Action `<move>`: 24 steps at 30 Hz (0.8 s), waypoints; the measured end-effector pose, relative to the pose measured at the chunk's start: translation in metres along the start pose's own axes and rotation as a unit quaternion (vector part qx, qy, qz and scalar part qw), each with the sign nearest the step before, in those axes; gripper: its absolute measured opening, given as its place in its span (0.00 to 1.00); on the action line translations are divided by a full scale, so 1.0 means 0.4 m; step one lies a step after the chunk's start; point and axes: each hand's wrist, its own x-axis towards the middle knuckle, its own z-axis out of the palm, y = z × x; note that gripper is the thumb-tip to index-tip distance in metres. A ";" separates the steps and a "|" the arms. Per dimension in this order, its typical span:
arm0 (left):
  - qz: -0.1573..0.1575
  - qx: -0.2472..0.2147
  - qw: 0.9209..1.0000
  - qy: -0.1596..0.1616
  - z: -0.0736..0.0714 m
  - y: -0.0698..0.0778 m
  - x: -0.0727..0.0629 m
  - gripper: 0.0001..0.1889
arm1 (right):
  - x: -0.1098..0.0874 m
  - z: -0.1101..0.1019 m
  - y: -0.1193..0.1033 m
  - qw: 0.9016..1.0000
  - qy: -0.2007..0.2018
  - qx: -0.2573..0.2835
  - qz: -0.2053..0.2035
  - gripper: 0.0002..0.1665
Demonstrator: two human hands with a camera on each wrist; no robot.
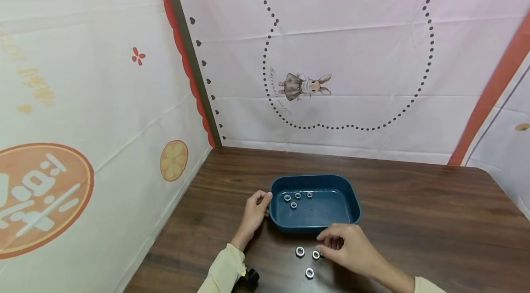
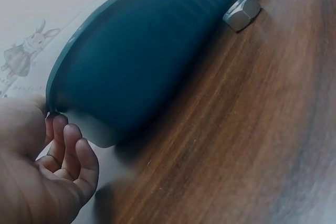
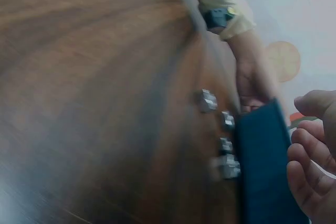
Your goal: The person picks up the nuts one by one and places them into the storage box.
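My left hand (image 1: 256, 212) grips the left end of a dark blue plastic tray (image 1: 354, 198), thumb at the rim and fingers curled against the outer wall (image 2: 131, 51). Several silver hex nuts (image 1: 293, 205) lie inside it, grouped toward the left. More hex nuts (image 1: 300, 251) rest on the table just in front of the tray. Over that front edge hovers my right hand (image 1: 352, 247), thumb and forefinger apart with nothing between them. Its thumb tip is beside one nut (image 1: 316, 255). Loosely bent fingers of this hand (image 3: 315, 156) show beside the tray in the right wrist view.
The brown wooden table (image 1: 414, 205) extends right and behind the tray. Printed cloth (image 1: 352, 44) hangs along its back and left sides. A black device (image 1: 250, 278) is strapped at the left wrist, low in the head view.
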 end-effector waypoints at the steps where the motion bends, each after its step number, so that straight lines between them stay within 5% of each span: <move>1: -0.001 0.000 1.000 0.000 -0.001 0.002 0.001 0.19 | -0.009 0.007 0.001 1.000 -0.007 0.004 0.012 0.05; 11: -0.014 -0.007 1.000 0.003 -0.009 0.021 0.005 0.17 | -0.072 0.075 0.023 0.999 -0.047 0.020 0.003 0.08; 18: -0.004 -0.002 1.000 -0.013 -0.011 0.101 -0.035 0.17 | -0.070 0.097 0.013 0.983 -0.134 0.036 0.116 0.14; 24: -0.003 -0.007 1.000 -0.002 -0.001 0.024 -0.008 0.19 | -0.068 0.112 0.008 0.978 -0.142 0.026 0.151 0.11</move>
